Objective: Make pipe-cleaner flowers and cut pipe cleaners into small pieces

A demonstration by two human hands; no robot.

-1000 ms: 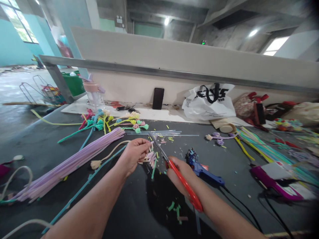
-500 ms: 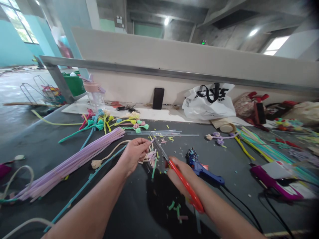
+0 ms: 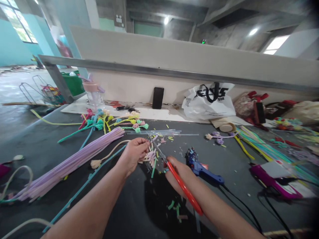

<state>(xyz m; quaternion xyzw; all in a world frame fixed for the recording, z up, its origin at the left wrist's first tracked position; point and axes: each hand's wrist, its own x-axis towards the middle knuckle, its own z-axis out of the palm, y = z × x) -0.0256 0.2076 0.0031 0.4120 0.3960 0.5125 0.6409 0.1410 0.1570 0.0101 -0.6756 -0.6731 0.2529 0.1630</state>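
Observation:
My left hand (image 3: 136,152) is closed in a pinch at the middle of the dark table, on a short lilac pipe cleaner piece mostly hidden by the fingers. Red-handled scissors (image 3: 184,187) are gripped in my right hand (image 3: 175,171), their blades pointing away and left, touching or nearly touching the left fingertips. A small lilac bit (image 3: 155,137) shows beside the blades; whether it is cut free I cannot tell. Under the hands lies a pile of short cut pieces (image 3: 151,156), pink, lilac and yellow, with a green one (image 3: 154,168) beside it.
A bundle of lilac pipe cleaners (image 3: 74,162) lies at left, with several fuzzy flowers (image 3: 99,124) behind. To the right rests a blue glue gun (image 3: 206,172) with its cord. Clear sticks (image 3: 169,133), a phone (image 3: 158,98) and a white bag (image 3: 209,103) stand or lie farther back.
The scissor blades have shifted slightly left, closer to my left fingertips, and look more closed. The lilac bit has changed from its place at the fingertips to beside the blades.

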